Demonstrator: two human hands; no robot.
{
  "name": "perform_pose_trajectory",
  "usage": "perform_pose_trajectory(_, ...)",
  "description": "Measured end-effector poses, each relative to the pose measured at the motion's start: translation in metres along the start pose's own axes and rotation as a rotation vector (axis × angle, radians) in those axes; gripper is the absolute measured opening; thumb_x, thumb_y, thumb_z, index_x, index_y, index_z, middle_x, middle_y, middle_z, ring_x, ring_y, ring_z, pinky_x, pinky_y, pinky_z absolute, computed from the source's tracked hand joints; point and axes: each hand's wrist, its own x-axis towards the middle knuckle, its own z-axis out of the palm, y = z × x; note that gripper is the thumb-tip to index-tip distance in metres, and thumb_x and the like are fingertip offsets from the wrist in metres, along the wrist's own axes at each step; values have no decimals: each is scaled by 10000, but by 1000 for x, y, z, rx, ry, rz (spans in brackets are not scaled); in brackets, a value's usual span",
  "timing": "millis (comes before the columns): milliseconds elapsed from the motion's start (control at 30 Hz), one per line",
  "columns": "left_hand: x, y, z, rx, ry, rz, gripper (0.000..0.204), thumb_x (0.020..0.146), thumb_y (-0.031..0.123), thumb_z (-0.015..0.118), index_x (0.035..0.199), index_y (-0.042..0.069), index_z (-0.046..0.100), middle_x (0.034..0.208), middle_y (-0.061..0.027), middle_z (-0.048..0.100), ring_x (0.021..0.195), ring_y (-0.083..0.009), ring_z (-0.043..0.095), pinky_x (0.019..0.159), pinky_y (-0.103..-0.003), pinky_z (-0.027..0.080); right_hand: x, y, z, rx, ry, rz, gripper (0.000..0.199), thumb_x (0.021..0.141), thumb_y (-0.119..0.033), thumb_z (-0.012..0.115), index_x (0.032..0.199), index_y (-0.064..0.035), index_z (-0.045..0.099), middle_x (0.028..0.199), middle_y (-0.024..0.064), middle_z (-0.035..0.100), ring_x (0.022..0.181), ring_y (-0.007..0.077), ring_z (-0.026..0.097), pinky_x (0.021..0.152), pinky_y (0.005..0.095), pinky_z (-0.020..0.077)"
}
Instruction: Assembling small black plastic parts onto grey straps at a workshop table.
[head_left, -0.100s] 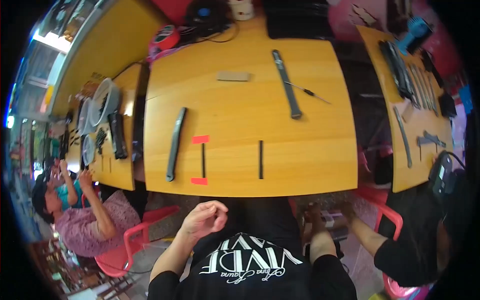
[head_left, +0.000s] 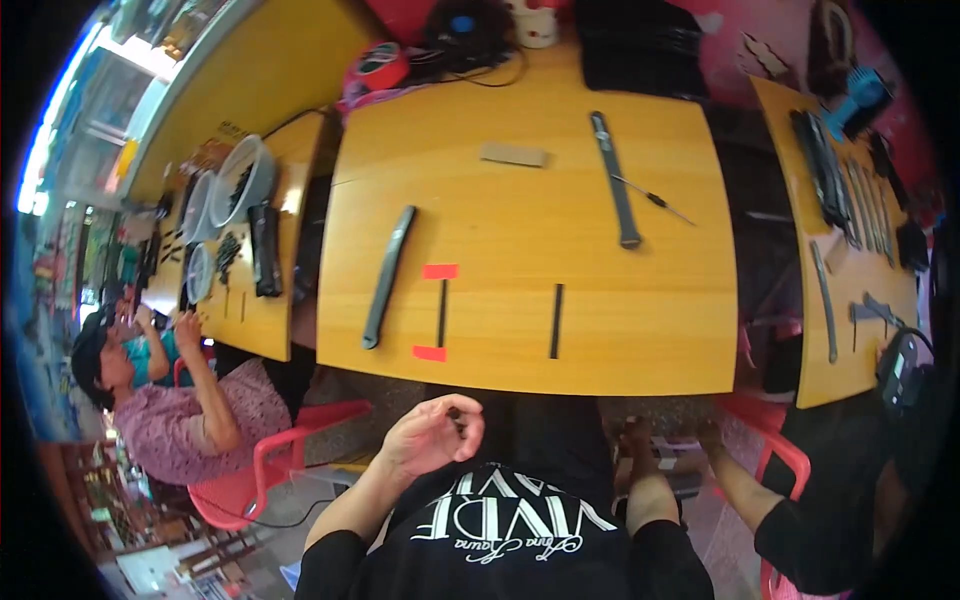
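My left hand (head_left: 432,440) is held in front of the table's near edge, above my lap. Its fingers are curled closed, and something small and dark shows between them, too small to name. My right hand (head_left: 635,440) hangs low at the right, below table height; its fingers are in shadow and unclear. On the table (head_left: 470,220), a thin black strip (head_left: 442,312) lies between two red tape pieces, the upper tape (head_left: 440,271) and the lower tape (head_left: 429,353). A second black strip (head_left: 556,321) lies to its right. A long dark grey bar (head_left: 390,280) rests at the left.
A thin screwdriver (head_left: 655,199) lies against another dark bar (head_left: 614,180), right of a tan block (head_left: 513,155). Red tape roll (head_left: 382,65) sits at the back left. Side tables hold tubs (head_left: 243,180) and tools (head_left: 822,300). People sit on both sides, on red chairs (head_left: 268,470).
The view has swung, so the table appears further right and tilted. My left hand has turned and its fingers have loosened slightly, showing something dark inside. Things on the table lie as before.
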Motion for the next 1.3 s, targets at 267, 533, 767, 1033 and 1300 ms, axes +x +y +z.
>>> perform_pose_trajectory(267, -41, 28, 7, 149, 92, 138, 291, 945, 246, 555, 884, -34, 606, 783, -143, 546, 646, -234, 531, 536, -309, 438, -33, -35, -4, 77, -152, 8, 327, 771, -300, 646, 969, -45, 700, 981, 227, 680, 980, 367, 657, 820, 464, 524)
perform_pose_trajectory(533, -35, 6, -46, 67, 321, 45, 297, 971, 254, 502, 775, 34, 541, 642, -73, 466, 501, -139, 405, 403, -246, 309, -52, -11, 16, -24, -165, 32, 345, 866, -335, 541, 1036, -85, 707, 1070, 193, 674, 1045, 369, 630, 908, 459, 493)
perform_pose_trajectory(767, -45, 17, -57, 4, 373, 24, 353, 985, 294, 451, 781, 35, 575, 523, -61, 439, 420, -133, 360, 376, -263, 280, -64, -44, -76, 229, 216, -48, 254, 838, -220, 616, 1022, -60, 687, 1106, 197, 647, 1012, 400, 624, 871, 498, 489)
perform_pose_trajectory(1033, -43, 21, -44, 56, 495, 4, 344, 946, 276, 487, 758, 20, 620, 494, -80, 477, 378, -151, 393, 361, -286, 284, -47, -58, -83, 332, 237, -117, 246, 826, -200, 624, 1015, -53, 680, 1102, 199, 643, 990, 401, 626, 854, 498, 490)
perform_pose_trajectory(1300, -29, 16, -28, 47, 560, 1, 294, 885, 216, 517, 726, -13, 610, 488, -115, 507, 354, -174, 402, 342, -290, 261, -20, -93, -50, 481, 307, -209, 240, 815, -181, 633, 1009, -47, 674, 1099, 201, 639, 968, 401, 627, 837, 499, 492)
